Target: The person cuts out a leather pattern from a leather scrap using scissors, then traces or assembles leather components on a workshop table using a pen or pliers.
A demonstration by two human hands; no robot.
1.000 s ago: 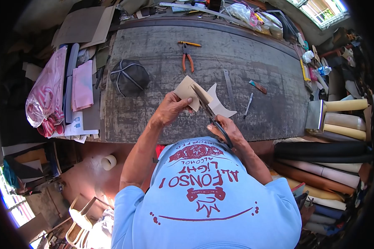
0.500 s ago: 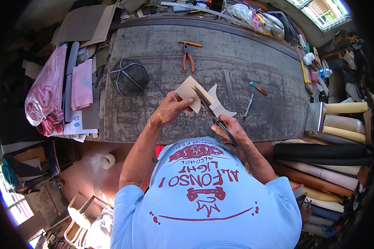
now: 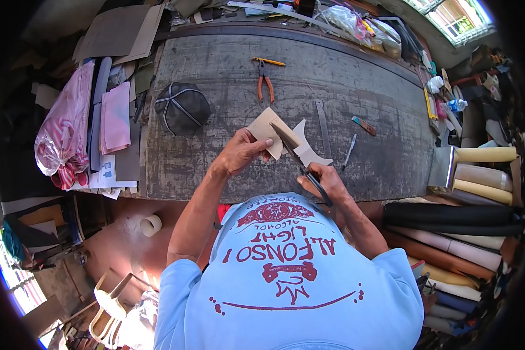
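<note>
My left hand pinches a tan piece of cardboard, thumb on top and fingers beneath. In my right hand is a pair of scissors, its blades meeting the right part of the cardboard. Just beyond the blades, a pale cut-out piece with curved edges lies on the dark worktable. Past my hands are orange-handled pliers and a yellow pencil. To the right lie a metal ruler, a pen and a wooden-handled knife.
A black round pouch or cap sits on the table's left. Farther left are a pink plastic bag and folded pink sheets. Material rolls are stacked at right. Plastic bags and scraps line the back edge.
Hardly anything differs. My right hand and the scissors have shifted very slightly; the cardboard stays in my left hand.
</note>
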